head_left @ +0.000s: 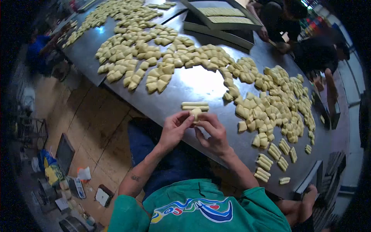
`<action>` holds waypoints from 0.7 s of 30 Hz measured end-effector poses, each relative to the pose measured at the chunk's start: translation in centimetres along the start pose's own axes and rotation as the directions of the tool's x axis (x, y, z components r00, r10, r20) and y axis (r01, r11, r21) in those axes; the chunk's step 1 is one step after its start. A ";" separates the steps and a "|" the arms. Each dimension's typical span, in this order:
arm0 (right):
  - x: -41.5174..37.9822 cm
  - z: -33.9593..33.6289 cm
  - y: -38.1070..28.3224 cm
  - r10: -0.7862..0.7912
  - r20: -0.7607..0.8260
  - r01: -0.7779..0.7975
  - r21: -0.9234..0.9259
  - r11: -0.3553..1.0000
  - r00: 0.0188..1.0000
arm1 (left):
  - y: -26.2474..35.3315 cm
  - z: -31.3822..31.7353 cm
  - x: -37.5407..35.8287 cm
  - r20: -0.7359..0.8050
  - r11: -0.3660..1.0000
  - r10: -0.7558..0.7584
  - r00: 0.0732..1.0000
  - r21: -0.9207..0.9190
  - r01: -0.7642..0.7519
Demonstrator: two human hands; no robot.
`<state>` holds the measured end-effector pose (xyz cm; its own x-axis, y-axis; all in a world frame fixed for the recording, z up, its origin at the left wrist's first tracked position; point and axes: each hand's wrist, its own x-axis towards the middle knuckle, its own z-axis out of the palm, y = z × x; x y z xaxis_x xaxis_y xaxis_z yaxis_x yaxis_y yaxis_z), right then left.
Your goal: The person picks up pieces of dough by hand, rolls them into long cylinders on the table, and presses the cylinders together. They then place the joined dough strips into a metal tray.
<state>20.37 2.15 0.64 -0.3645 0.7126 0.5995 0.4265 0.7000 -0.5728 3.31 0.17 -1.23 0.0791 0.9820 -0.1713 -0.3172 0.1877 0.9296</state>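
Note:
A small pale piece of dough [196,112] is pinched between the fingertips of my left hand [174,129] and my right hand [213,133], close to the table's near edge. Both hands are closed, thumbs and index fingers meeting at the dough. Just beyond my fingertips lie short dough sticks [194,104] side by side on the metal table [166,110]. Rows of cut dough pieces [160,77] sit farther to the left, and a large cluster of similar dough pieces [266,108] spreads to the right.
Several bundles of dough sticks [264,161] lie at the right near edge. At the back, a metal tray [222,26] holds rows of dough sticks. People in dark clothes [280,21] work along the far side, and a person in blue [36,52] is at the left.

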 end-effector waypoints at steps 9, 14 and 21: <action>0.3 1.2 -1.6 0.539 0.535 -0.747 0.577 0.329 0.650 | 0.8 -3.8 -2.5 0.059 1.000 0.030 0.998 0.002 -0.030; -0.8 2.6 -0.6 0.555 0.482 -0.698 0.660 0.279 0.678 | 1.0 -3.2 -3.3 0.029 0.993 0.112 0.993 -0.025 -0.112; 0.8 2.5 -2.6 0.619 0.364 -0.676 0.623 0.394 0.696 | 0.1 -3.9 -3.1 0.006 0.999 0.033 0.999 0.031 -0.033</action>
<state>16.87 0.97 1.19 -0.2911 0.9463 -0.1406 -0.1012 -0.1766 -0.9791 -0.71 -2.75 -1.85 0.0742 0.9875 -0.1390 -0.2904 0.1547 0.9443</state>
